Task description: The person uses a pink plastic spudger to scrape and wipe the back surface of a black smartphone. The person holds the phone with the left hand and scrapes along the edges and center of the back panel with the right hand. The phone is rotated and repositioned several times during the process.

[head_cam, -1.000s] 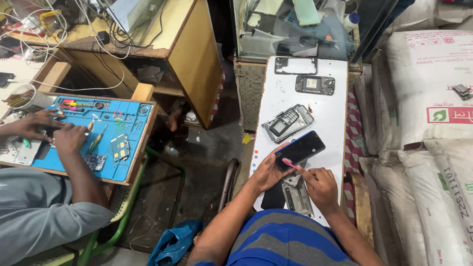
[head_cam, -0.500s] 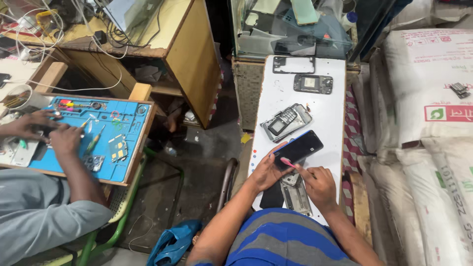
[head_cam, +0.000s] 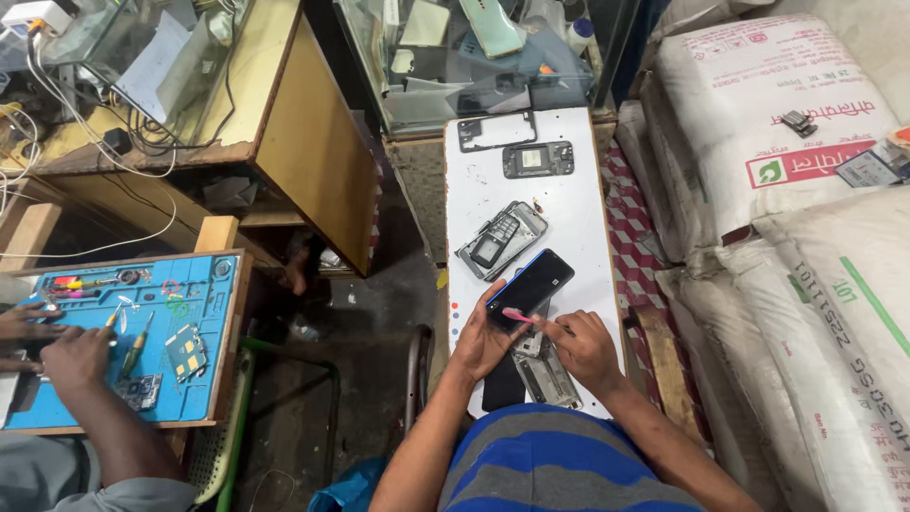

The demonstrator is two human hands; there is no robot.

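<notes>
Two bare hands work over a long white tabletop [head_cam: 588, 218]. Left hand [head_cam: 483, 337] grips a black, blue-edged smartphone [head_cam: 531, 287] tilted above it; right hand [head_cam: 583, 346] pinches a slim pink plastic pry tool [head_cam: 519, 316] against the phone's lower edge. A grey opened phone frame [head_cam: 500, 240] lies just beyond.

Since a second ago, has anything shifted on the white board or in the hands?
Hardly anything. The left hand still holds the dark phone tilted up, and the right hand keeps the pink tool at its lower edge. The grey phone frame and the parts on the white board lie as before.
</notes>
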